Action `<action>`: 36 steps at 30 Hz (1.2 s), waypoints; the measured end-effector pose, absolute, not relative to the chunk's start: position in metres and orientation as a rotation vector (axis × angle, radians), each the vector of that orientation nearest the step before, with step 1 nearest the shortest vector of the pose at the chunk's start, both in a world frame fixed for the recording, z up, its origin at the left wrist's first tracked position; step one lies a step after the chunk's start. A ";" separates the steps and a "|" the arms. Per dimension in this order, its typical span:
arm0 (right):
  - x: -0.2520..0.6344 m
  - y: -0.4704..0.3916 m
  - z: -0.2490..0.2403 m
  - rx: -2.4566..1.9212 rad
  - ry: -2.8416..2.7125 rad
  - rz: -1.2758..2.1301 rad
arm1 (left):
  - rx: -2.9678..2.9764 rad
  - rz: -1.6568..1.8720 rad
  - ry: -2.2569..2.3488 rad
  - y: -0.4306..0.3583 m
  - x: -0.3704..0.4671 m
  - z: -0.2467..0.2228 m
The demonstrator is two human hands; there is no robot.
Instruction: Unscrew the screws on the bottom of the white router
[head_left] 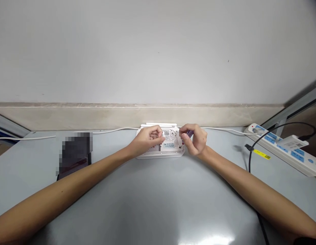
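Note:
A white router (169, 149) lies on the grey table with its vented underside up, showing a QR label and a pale blue label. White antennas (161, 125) lie along its back edge. My left hand (149, 139) rests over its left part, fingers curled and pressed together near the QR label; whatever they hold, if anything, is too small to make out. At the right end, my right hand (195, 139) is wrapped round a dark purple screwdriver (190, 133), whose tip points down at the router's right corner.
A white power strip (282, 149) with blue sockets and a plugged-in adapter (293, 143) lies at the right. A black cable (250, 163) runs beside my right arm. A dark, partly pixelated device (75, 154) stands at the left. White cables run along the wall.

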State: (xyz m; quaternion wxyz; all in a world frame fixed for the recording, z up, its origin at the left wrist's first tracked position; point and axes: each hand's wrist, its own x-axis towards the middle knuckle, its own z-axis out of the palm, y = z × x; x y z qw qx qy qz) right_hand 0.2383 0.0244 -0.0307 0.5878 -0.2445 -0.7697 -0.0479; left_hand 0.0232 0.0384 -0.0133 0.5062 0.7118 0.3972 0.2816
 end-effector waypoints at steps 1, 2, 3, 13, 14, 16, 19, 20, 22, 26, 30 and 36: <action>0.238 0.024 -0.031 -0.572 -1.792 -0.105 | 1.720 0.678 0.961 0.038 0.023 -0.014; 0.237 0.023 -0.031 -0.567 -1.793 -0.119 | 1.722 0.679 0.963 0.038 0.023 -0.014; 0.236 0.022 -0.031 -0.557 -1.797 -0.145 | 1.721 0.684 0.961 0.038 0.023 -0.013; 0.231 0.018 -0.025 -0.581 -1.793 -0.233 | 1.722 0.696 0.935 0.038 0.025 -0.011; 0.231 0.019 -0.026 -0.602 -1.787 -0.235 | 1.729 0.698 0.939 0.038 0.025 -0.011; 0.233 0.020 -0.027 -0.627 -1.782 -0.240 | 1.739 0.702 0.946 0.038 0.025 -0.011; 0.235 0.021 -0.027 -0.636 -1.795 -0.270 | 1.749 0.699 0.959 0.038 0.025 -0.010; 0.235 0.021 -0.027 -0.631 -1.800 -0.282 | 1.750 0.696 0.962 0.038 0.025 -0.010; 0.235 0.021 -0.025 -0.609 -1.802 -0.304 | 1.753 0.688 0.971 0.038 0.025 -0.010; 0.235 0.021 -0.021 -0.570 -1.797 -0.304 | 1.760 0.689 0.974 0.038 0.025 -0.010; 0.237 0.021 -0.020 -0.588 -1.783 -0.304 | 1.744 0.706 0.942 0.038 0.024 -0.011; 0.238 0.024 -0.024 -0.634 -1.771 -0.230 | 1.720 0.704 0.939 0.039 0.025 -0.013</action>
